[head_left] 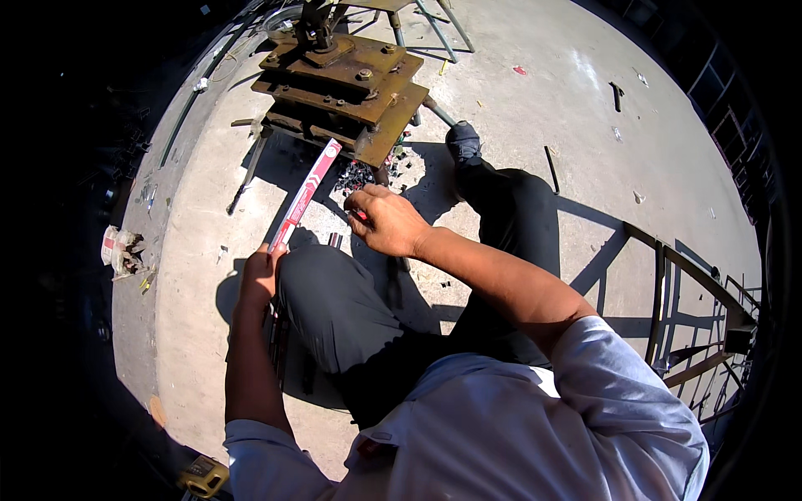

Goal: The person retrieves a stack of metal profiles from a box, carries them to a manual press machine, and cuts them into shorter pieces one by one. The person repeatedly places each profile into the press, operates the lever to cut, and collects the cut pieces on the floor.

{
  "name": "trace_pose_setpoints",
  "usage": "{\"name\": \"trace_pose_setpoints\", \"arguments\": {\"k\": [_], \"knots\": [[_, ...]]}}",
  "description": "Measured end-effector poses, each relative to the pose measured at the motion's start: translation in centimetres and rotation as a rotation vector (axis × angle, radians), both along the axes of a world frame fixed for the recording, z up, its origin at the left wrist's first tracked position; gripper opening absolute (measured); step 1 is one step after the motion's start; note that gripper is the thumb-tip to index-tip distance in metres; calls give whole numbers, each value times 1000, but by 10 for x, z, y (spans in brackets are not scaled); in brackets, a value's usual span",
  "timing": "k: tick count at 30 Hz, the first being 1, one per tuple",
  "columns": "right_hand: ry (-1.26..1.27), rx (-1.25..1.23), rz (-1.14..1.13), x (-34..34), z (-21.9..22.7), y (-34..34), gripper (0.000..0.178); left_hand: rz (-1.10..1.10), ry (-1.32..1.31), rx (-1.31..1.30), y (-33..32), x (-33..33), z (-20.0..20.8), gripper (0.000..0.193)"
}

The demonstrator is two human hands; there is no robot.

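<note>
My left hand (264, 269) is closed around the lower end of a long flat strip (305, 196) with a red and white printed face. The strip slants up and away, its far end close to the front of a rusty metal press (338, 92) built of stacked bolted plates. My right hand (389, 220) is curled in front of the press, apart from the strip. A small red piece shows at its fingertips, too little of it visible to name. Below the plates lies a heap of small dark scraps (355, 175).
My bent knee (322, 280) is between my arms. A metal frame (693, 275) stands at the right. A torn white and red sack (121, 250) lies far left, and a yellow tool (203, 476) at lower left. Thin dark bars (552, 169) lie on the concrete.
</note>
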State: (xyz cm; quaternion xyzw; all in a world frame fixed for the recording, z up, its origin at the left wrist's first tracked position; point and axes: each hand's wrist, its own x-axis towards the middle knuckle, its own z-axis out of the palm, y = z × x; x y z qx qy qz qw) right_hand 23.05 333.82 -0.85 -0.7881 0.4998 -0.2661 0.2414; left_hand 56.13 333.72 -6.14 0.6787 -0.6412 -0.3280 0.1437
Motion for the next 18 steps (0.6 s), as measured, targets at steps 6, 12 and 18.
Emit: {"name": "trace_pose_setpoints", "arguments": {"k": [6, 12, 18], "knots": [[-45, -331, 75, 22, 8, -8, 38, 3, -307, -42, 62, 42, 51, 36], [39, -519, 440, 80, 17, -26, 36, -161, -323, -429, 78, 40, 114, 17], [121, -130, 306, 98, 18, -31, 38, -130, -634, -969, 59, 24, 140, 19]]}}
